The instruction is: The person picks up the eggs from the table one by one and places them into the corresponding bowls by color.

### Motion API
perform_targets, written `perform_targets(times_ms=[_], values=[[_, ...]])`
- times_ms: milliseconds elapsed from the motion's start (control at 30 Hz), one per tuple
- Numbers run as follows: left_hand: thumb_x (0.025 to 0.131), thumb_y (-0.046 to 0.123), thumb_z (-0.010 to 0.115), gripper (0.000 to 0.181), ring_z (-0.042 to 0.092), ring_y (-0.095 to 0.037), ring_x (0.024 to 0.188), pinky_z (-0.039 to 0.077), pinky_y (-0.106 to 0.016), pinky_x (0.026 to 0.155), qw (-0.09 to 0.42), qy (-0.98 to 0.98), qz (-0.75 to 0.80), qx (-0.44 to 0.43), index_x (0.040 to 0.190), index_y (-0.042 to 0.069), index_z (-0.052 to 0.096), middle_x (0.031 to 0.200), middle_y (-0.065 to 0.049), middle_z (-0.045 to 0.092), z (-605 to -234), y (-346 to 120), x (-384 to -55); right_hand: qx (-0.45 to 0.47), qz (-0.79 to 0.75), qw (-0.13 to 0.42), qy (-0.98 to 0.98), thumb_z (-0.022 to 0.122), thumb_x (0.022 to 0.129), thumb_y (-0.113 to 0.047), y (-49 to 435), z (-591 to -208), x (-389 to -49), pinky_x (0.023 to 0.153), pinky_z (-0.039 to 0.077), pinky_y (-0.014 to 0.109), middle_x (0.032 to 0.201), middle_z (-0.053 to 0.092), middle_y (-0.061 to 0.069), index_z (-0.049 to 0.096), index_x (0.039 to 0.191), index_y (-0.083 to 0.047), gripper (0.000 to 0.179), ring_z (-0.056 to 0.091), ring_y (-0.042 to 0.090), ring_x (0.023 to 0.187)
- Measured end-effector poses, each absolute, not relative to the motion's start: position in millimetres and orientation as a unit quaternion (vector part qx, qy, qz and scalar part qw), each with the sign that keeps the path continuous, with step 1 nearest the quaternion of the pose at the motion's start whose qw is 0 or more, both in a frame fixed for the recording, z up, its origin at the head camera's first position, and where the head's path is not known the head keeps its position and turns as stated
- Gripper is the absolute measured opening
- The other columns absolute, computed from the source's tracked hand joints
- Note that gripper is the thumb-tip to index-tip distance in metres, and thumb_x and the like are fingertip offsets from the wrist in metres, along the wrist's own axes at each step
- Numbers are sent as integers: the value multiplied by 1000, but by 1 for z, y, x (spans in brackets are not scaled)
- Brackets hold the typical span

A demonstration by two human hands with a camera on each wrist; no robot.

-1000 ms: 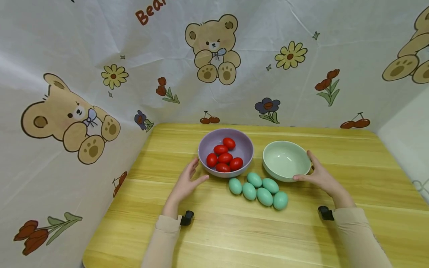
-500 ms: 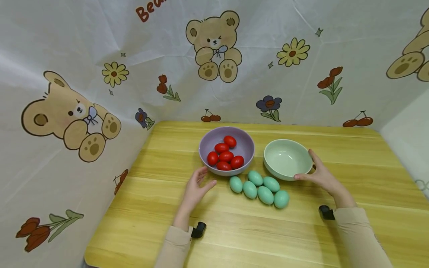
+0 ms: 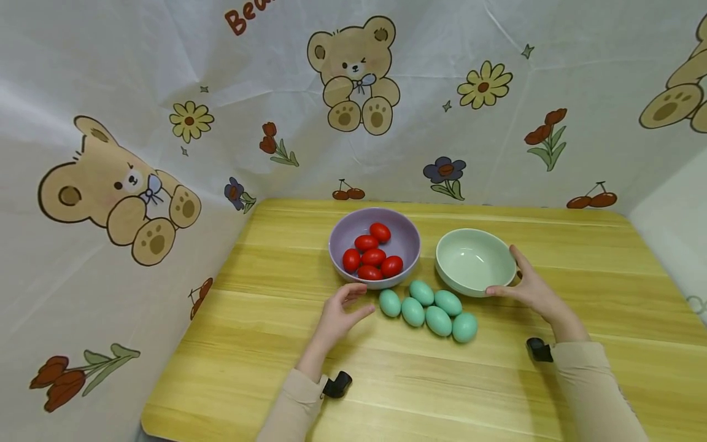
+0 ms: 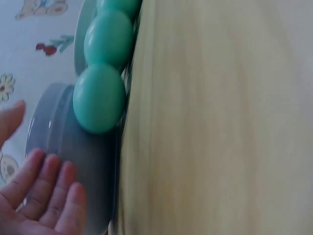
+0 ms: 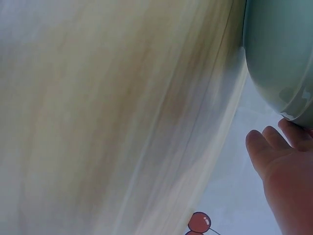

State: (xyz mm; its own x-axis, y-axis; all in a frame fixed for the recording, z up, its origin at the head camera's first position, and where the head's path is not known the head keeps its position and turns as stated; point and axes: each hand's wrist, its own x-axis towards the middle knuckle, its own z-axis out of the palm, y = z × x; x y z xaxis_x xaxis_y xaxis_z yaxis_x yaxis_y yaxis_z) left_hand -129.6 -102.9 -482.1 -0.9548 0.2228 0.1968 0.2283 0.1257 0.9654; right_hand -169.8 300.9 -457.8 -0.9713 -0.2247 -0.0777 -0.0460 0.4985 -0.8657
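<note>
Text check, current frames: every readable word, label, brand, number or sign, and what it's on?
"Bea": on the cloth backdrop, cut off by the head view's top edge.
Purple bowl, green bowl, red eggs, green eggs: no lettering visible.
Black wrist devices: nothing legible at this size.

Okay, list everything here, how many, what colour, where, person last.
Table: one, yellowish wood, foreground
Pale green bowl: one, pale green, on the table
Purple bowl: one, purple, left of the pale green bowl
Red eggs: six visible, red, in the purple bowl
Green eggs: six, mint, in front of the bowls
Printed backdrop: count unclear, white, behind and left of the table
Wrist devices: two, black, one at each wrist
Sleeves: two, beige, on the forearms
Left hand: one, bare, in front of the purple bowl
Right hand: one, bare, at the pale green bowl's right side
</note>
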Motion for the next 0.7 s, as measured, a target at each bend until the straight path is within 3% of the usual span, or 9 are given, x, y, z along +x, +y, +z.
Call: perform_targets(times_ms=[167, 400, 700], values=[[80, 13, 74, 46, 53, -31, 110, 40, -40, 97, -26, -768, -626, -133, 119, -3, 56, 116, -19, 58, -483, -90, -128, -76, -494, 90, 861, 74, 80, -21, 302, -457, -170, 94, 17, 71, 151, -10, 20, -16, 146, -10, 112, 5, 55, 129], [79, 2, 72, 48, 47, -42, 114, 36, -52, 97, -19, -759, -630, -163, 121, -10, 53, 120, -27, 51, -468, -77, -120, -81, -501, 91, 857, 74, 80, -20, 301, -455, -170, 95, 14, 71, 151, -12, 18, -15, 146, -8, 112, 2, 53, 130], [77, 21, 78, 49, 49, -16, 111, 41, -35, 95, 21, -830, -534, -162, 122, 13, 61, 118, 0, 53, -493, -72, -127, -83, -502, 93, 856, 74, 80, -20, 301, -455, -169, 95, 15, 71, 151, -11, 18, -16, 146, -9, 112, 2, 54, 130]])
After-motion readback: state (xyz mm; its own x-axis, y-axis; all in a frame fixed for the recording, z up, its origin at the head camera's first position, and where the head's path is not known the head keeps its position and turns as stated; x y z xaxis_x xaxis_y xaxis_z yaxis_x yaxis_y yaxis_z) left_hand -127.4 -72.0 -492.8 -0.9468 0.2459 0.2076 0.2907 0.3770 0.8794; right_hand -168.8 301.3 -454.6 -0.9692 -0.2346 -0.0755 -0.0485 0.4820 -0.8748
